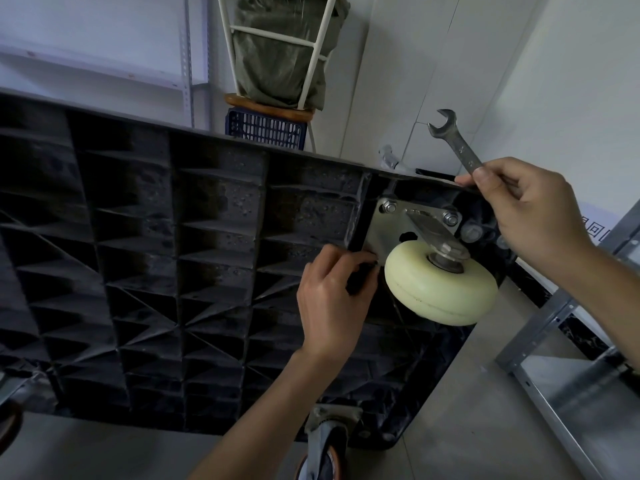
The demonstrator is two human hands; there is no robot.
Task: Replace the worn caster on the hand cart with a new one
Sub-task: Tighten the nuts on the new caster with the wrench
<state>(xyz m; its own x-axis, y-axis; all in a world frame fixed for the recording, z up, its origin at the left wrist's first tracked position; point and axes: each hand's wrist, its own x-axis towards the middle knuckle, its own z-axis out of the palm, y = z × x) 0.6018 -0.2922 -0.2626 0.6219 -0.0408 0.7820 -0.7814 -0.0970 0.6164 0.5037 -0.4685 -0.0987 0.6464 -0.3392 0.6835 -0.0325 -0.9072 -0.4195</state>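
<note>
The hand cart (145, 258) lies upside down, its black ribbed underside facing me. A cream-coloured caster wheel (440, 289) on a metal mounting plate (384, 233) sits at the deck's far right corner, with two bolts (389, 206) showing along the plate's upper edge. My left hand (332, 303) has curled fingers at the plate's lower left corner; what they hold is hidden. My right hand (530, 213) grips a steel open-end wrench (453, 140) by its handle, the jaw raised above the cart's edge and clear of the bolts.
Another caster (329, 445) with a darker wheel sits at the cart's near edge. Grey metal shelving rails (561, 362) lie on the floor at right. Behind the cart stand a blue crate (266, 128), a white frame with a grey bag (284, 50) and a wall shelf (104, 64).
</note>
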